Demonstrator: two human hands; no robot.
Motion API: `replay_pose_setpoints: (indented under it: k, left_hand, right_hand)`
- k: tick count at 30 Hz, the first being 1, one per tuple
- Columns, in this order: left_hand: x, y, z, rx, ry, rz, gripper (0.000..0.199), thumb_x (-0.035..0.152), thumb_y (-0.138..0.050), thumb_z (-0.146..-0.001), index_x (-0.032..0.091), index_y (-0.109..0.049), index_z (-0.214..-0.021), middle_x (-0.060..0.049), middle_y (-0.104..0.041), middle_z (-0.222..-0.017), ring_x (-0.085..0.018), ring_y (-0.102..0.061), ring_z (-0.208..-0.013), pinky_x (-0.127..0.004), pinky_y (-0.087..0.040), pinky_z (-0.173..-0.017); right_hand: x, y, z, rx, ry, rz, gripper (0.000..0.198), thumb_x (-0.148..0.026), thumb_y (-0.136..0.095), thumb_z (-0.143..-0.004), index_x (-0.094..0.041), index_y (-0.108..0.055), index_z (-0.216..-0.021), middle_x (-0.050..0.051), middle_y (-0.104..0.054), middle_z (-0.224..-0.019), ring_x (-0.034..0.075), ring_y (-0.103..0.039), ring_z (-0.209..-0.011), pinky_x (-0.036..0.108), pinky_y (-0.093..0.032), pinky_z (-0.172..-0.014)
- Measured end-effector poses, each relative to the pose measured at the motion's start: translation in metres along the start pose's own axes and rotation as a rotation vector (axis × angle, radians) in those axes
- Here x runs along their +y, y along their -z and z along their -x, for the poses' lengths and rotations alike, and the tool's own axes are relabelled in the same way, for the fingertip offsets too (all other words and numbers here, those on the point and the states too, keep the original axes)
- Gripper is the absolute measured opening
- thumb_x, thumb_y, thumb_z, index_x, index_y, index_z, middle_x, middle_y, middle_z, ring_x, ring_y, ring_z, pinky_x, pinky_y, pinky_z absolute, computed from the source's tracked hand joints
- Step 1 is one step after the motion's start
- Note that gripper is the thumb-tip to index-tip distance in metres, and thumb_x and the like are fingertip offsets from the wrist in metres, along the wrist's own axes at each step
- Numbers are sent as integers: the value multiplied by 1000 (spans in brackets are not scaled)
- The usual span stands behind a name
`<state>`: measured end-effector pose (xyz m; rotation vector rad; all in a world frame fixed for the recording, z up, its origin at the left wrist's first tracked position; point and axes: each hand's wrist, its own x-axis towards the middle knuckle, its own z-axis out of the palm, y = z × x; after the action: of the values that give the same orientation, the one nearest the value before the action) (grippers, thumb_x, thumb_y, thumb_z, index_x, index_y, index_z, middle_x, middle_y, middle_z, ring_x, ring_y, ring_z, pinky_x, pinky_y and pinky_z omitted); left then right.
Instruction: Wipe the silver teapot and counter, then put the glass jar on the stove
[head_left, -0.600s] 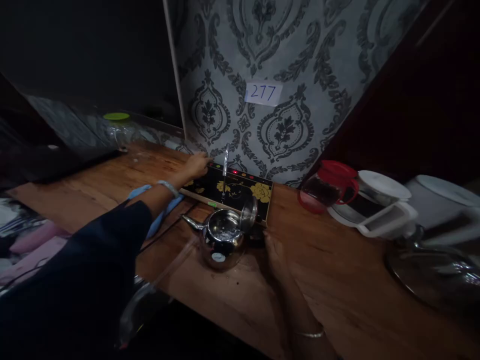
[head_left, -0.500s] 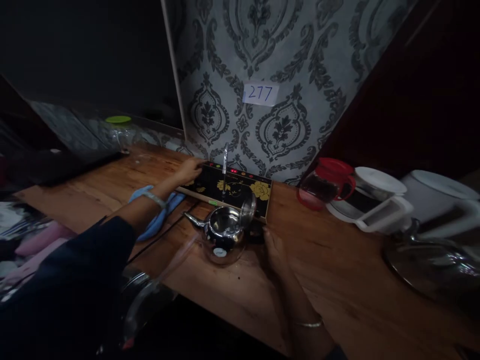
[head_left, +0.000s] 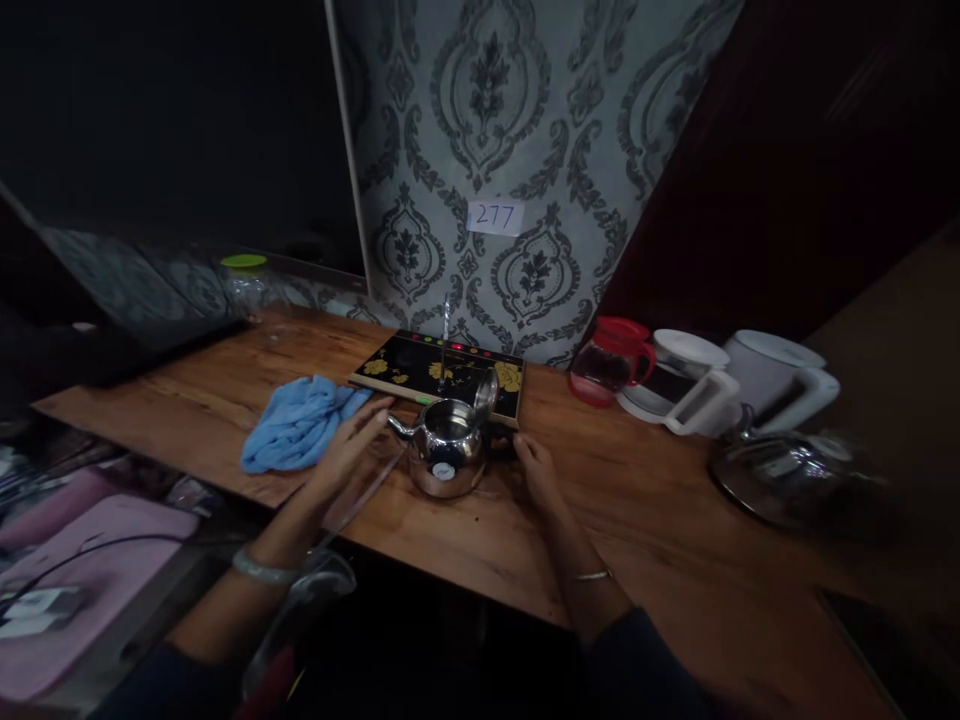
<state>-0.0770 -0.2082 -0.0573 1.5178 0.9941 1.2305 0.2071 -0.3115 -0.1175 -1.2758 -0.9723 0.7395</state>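
Observation:
A small shiny metal kettle (head_left: 448,462) stands upright on the wooden counter, its lid (head_left: 486,393) tipped up at the handle side and its mouth uncovered. My right hand (head_left: 536,468) is closed at the end of the black handle (head_left: 499,440). On the other side, my left hand (head_left: 351,445) has its fingers stretched out close to the spout (head_left: 400,427); whether they touch it I cannot tell. Behind the kettle lies a black electric tea stove (head_left: 405,362) with gold flowers, a thin upright water spout (head_left: 445,345) and a red-lit display.
A crumpled blue cloth (head_left: 289,428) lies left of my left hand. To the right stand a red-lidded jug (head_left: 611,360), white-handled jugs (head_left: 679,375) and another metal kettle (head_left: 780,475). A clear hose (head_left: 360,500) runs over the front edge. A green-lidded jar (head_left: 247,285) is at back left.
My left hand has come back from the stove's button row to beside the kettle's spout. My right hand stays at the handle. The view has shifted, showing the whole blue cloth.

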Motion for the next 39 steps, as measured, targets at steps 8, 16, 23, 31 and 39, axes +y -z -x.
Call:
replay_pose_setpoints:
  k: [8, 16, 23, 31, 39]
  left_hand:
    - [2, -21, 17, -37, 27, 98, 43, 49, -70, -73, 16, -69, -101, -6, -71, -93, -23, -67, -88, -35, -54, -80]
    - [4, -35, 27, -89, -3, 81, 35, 47, -66, -75, 17, -67, -93, -3, -68, -83, -19, -64, -74, -32, -54, -68]
    - [6, -58, 48, -121, -18, 105, 37, 48, -65, -78, 18, -67, -100, -2, -68, -83, -18, -63, -74, -30, -54, -71]
    - [-1, -73, 66, -98, -62, 5, 38, 45, -58, -84, 20, -64, -112, -7, -70, -108, -23, -66, -98, -34, -53, -87]
    - [-23, -75, 79, -43, -158, -183, 44, 46, -52, -87, 19, -58, -121, -11, -69, -108, -28, -66, -98, -44, -52, -90]
  right_hand:
    - [-14, -2, 16, 39, -28, -30, 44, -62, -70, -67, -20, -68, -80, 0, -68, -77, 17, -60, -73, 25, -46, -62]
    - [-17, 8, 41, 115, -38, -107, 44, -60, -72, -67, -19, -67, -80, 0, -67, -74, 16, -60, -69, 26, -49, -61]
    - [-28, 25, 74, 244, -118, -154, 43, -59, -72, -70, -20, -66, -87, 3, -71, -81, 15, -61, -60, 26, -47, -51]
    - [-35, 39, 84, 362, 34, -75, 45, -59, -66, -78, -20, -69, -99, 8, -74, -99, 24, -69, -94, 36, -56, -80]
    - [-92, 21, 71, 321, 276, -33, 52, -54, -54, -91, -24, -55, -134, 10, -67, -127, 23, -64, -114, 39, -52, -94]
